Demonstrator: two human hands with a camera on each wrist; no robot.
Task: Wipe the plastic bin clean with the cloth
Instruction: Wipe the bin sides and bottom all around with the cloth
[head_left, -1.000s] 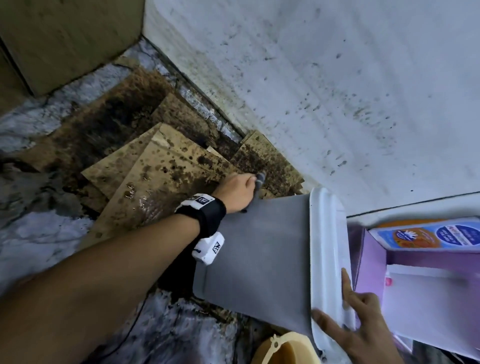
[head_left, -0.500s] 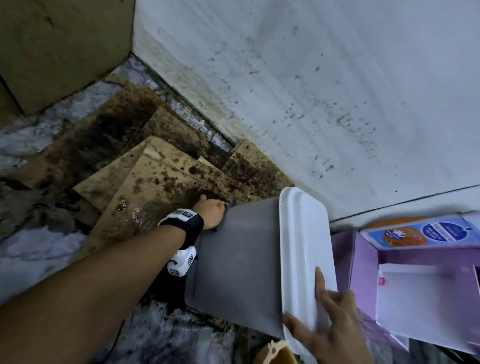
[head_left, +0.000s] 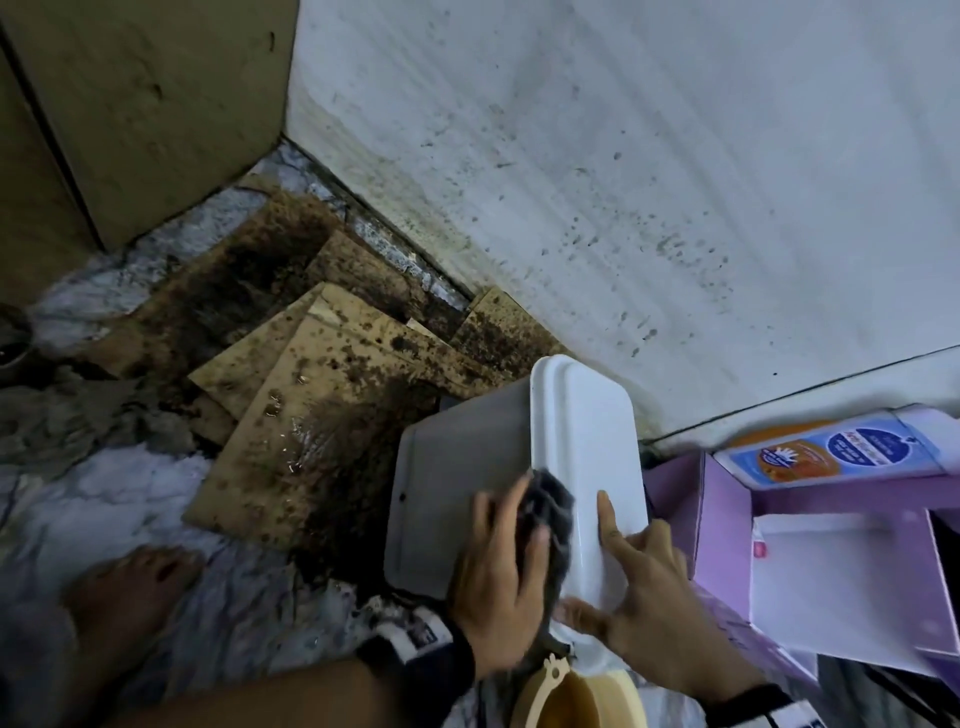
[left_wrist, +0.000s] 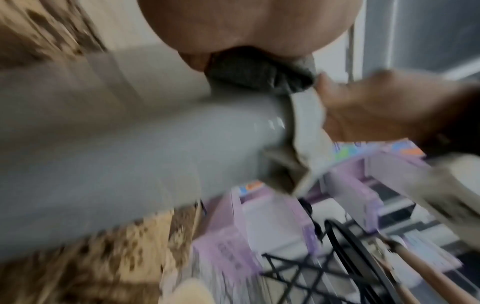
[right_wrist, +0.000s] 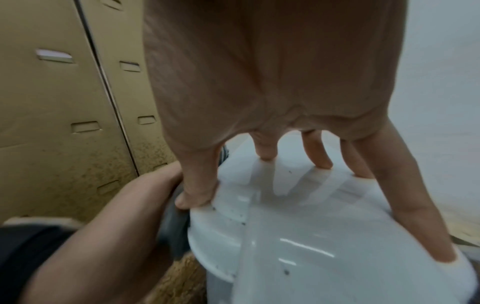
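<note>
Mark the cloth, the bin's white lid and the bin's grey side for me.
cloth (head_left: 548, 501), head view: dark bunched part showing above the left hand's fingers.
white lid (head_left: 582, 415), head view: bare upper panel.
grey side of the bin (head_left: 457, 462), head view: flat wall left of the lid.

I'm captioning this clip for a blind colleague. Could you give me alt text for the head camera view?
A person's left hand presses a dark cloth against a grey plastic bin lying on its side, while the right hand steadies its white lid. Stained cardboard covers the floor beside a speckled wall.
</note>
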